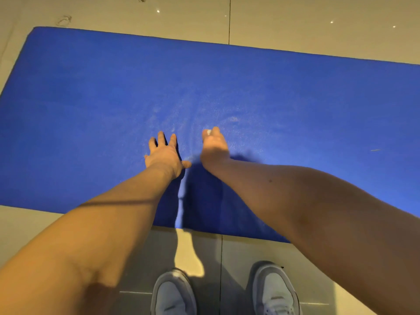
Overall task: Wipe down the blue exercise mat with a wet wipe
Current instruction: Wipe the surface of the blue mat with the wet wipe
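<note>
A blue exercise mat (295, 98) lies flat across the tiled floor and fills most of the view. My left hand (164, 153) rests on the mat near its middle, fingers spread and straight. Just to its right, my right hand (214, 145) presses down on the mat with its fingers curled over a small white wet wipe (208, 132); only a sliver of the wipe shows at the fingertips. Faint pale streaks mark the mat just beyond both hands.
Beige floor tiles (295, 23) surround the mat. My two grey shoes (173, 294) stand on the floor just short of the mat's near edge. A thin small scrap (375, 150) lies on the mat at the right.
</note>
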`<state>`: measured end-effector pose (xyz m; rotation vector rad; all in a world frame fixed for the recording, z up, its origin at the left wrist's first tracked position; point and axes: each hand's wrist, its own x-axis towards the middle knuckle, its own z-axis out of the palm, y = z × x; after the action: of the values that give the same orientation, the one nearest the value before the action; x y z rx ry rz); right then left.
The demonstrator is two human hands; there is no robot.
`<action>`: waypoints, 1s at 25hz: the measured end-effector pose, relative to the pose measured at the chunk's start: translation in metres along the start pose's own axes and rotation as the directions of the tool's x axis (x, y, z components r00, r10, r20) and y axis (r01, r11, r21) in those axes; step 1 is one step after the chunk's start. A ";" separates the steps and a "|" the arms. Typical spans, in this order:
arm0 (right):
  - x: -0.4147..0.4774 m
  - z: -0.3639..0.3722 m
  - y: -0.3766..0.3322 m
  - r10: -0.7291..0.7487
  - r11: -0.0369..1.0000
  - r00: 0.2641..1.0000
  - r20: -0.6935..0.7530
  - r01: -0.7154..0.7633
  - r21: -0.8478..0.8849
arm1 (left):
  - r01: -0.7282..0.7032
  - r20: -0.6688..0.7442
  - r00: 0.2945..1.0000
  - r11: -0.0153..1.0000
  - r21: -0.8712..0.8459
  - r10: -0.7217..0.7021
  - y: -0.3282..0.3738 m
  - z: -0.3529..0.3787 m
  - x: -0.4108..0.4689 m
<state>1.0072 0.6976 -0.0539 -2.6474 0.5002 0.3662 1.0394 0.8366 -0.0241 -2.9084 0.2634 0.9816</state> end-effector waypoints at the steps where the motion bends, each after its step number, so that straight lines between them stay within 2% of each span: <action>1: -0.005 0.005 -0.012 -0.060 0.998 0.997 0.038 0.060 0.004 | -0.010 0.001 1.000 1.000 0.007 0.010 -0.003 0.002 -0.004; 3: -0.011 0.008 -0.018 -0.098 0.995 0.993 0.072 0.099 -0.011 | -0.007 0.013 1.000 0.999 0.042 0.006 -0.009 0.008 -0.014; 6: -0.012 -0.004 0.004 -0.080 0.997 0.994 0.069 0.081 -0.011 | 0.002 0.038 0.999 0.998 0.067 -0.005 -0.013 0.016 -0.022; 11: -0.023 -0.019 0.075 0.108 0.994 0.992 -0.061 -0.110 -0.031 | 0.001 0.011 1.000 0.996 0.088 -0.002 -0.011 0.019 -0.022; 15: -0.015 -0.012 0.057 0.261 0.965 0.960 -0.099 -0.262 -0.004 | 0.012 0.016 1.000 0.997 0.076 -0.013 -0.010 0.019 -0.022; 17: -0.017 -0.004 0.030 0.200 0.980 0.978 -0.057 -0.201 -0.003 | 0.012 0.013 1.000 0.997 0.077 -0.013 -0.009 0.018 -0.021; 20: -0.031 0.011 -0.005 -0.054 0.998 0.998 0.024 0.055 -0.038 | 0.015 0.008 1.000 0.996 0.087 -0.016 -0.009 0.019 -0.019; 21: -0.033 0.012 -0.009 -0.099 0.995 0.994 0.050 0.100 -0.022 | 0.019 0.004 1.000 0.995 0.093 -0.020 -0.009 0.018 -0.019; 23: -0.033 0.007 -0.003 -0.123 0.992 0.989 0.084 0.123 0.012 | 0.019 0.008 1.000 0.996 0.088 -0.020 -0.008 0.017 -0.019; 25: -0.031 -0.001 0.015 -0.080 0.997 0.993 0.086 0.079 0.022 | 0.020 0.007 1.000 0.996 0.089 -0.021 -0.007 0.017 -0.019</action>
<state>0.9730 0.6931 -0.0481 -2.6116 0.3678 0.4471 1.0157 0.8486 -0.0260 -2.8213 0.2688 0.9529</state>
